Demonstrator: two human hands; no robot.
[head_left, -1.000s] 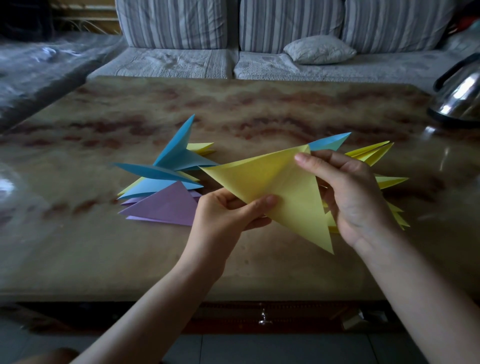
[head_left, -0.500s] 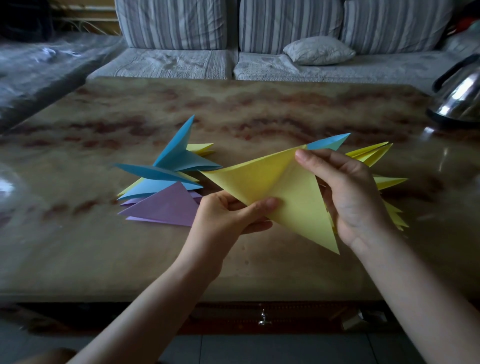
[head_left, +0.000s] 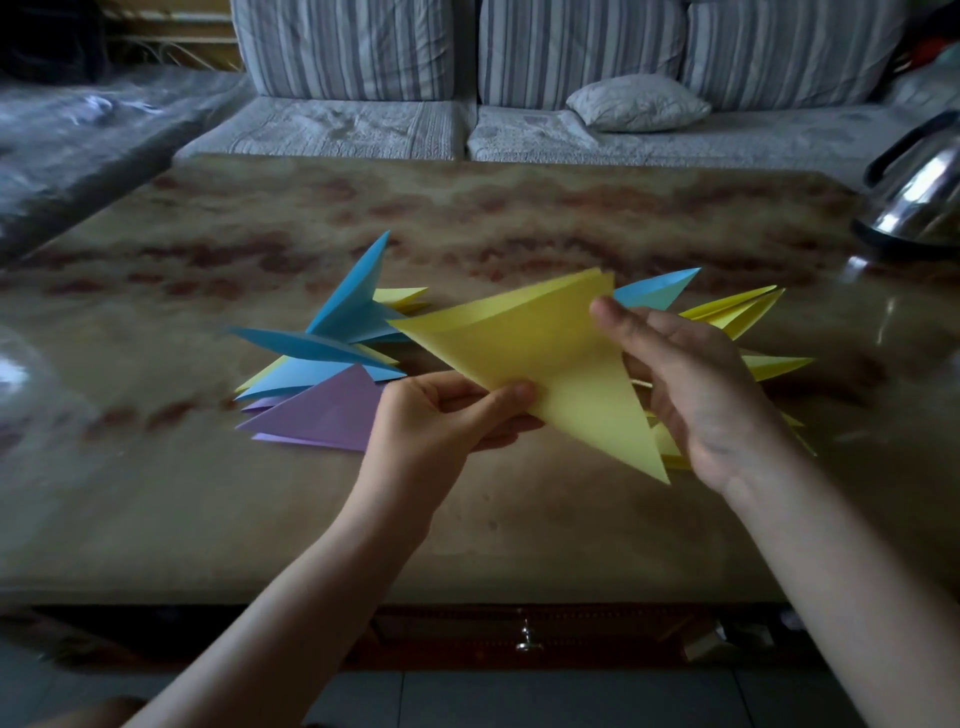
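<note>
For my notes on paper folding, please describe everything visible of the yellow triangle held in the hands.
The yellow triangle is thin paper folded in layers that show at its top corner. It is held above the table, its sharpest point aimed down and right. The left hand pinches its lower edge, thumb in front; the right hand grips its right side, thumb on the face.

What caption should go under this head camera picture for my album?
Left hand and right hand hold a yellow paper triangle above folded papers on a table.
</note>
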